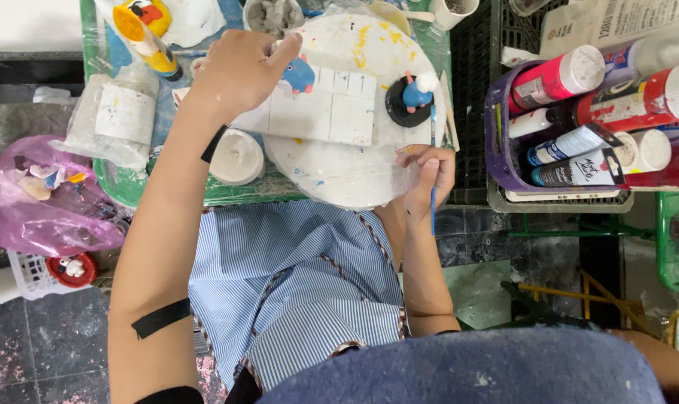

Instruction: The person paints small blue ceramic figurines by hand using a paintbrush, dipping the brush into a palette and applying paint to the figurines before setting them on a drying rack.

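My left hand grips a small blue clay figurine with a red spot, held over a white tile slab that lies on a round paint-stained board. My right hand rests at the board's right edge and holds a thin blue paintbrush upright. A second blue figurine with a white top stands on a black round base just beyond the brush tip.
A purple basket of paint bottles sits at the right on a black crate. A white lidded tub stands beside my left forearm. A pink plastic bag lies at the left. Yellow-capped bottles lie at the back left.
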